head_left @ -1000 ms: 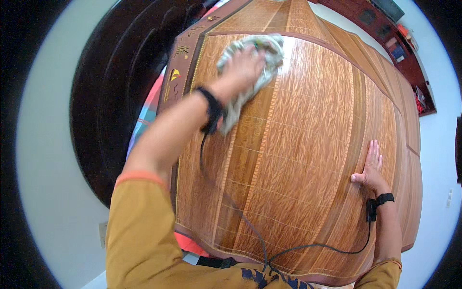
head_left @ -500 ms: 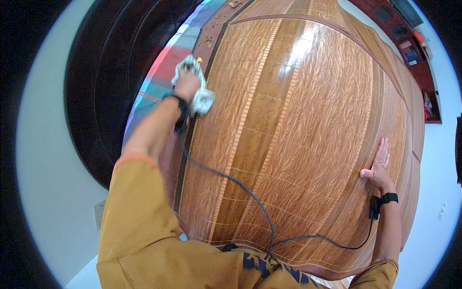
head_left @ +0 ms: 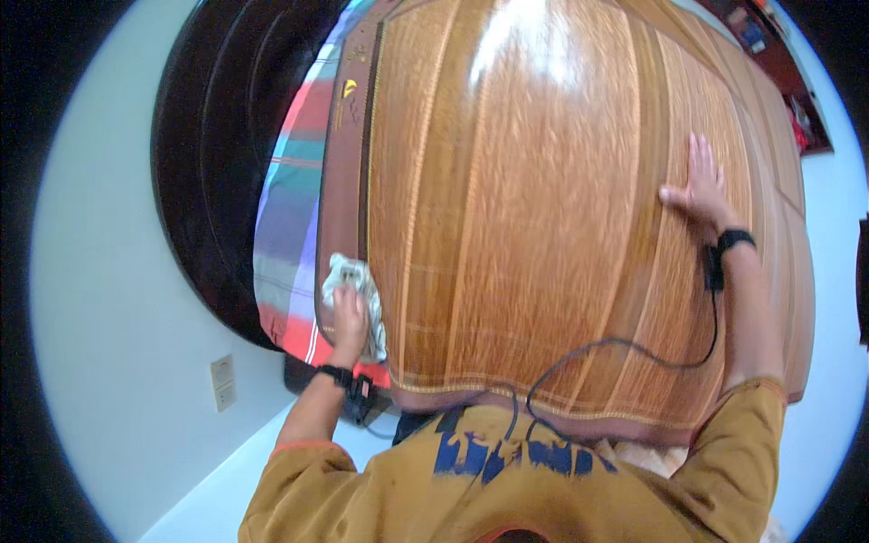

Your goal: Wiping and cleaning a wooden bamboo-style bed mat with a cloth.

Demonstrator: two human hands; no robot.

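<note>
You're wiping the bamboo mat [head_left: 543, 208]'s brown border, left hand [head_left: 348, 317] clamped on the cloth [head_left: 355, 282], right hand [head_left: 699, 185] flat; next, likely press along the edge.

Left hand [head_left: 348, 319] pressed down on a crumpled pale cloth [head_left: 355, 288], right at the brown border of the woven bamboo mat [head_left: 543, 226], near its lower left corner. Right hand [head_left: 697, 185] flat and open on the mat's far right side, fingers spread, well apart from the cloth. Black wristbands on both wrists, joined by a thin black cable [head_left: 625, 348] looping across the mat's near edge. Striped plaid sheet [head_left: 291, 217] showing beside the mat's left edge, against a dark wooden headboard [head_left: 213, 172]. Bright glare on the mat up top. White wall socket [head_left: 223, 382] low on the pale wall at left.
</note>
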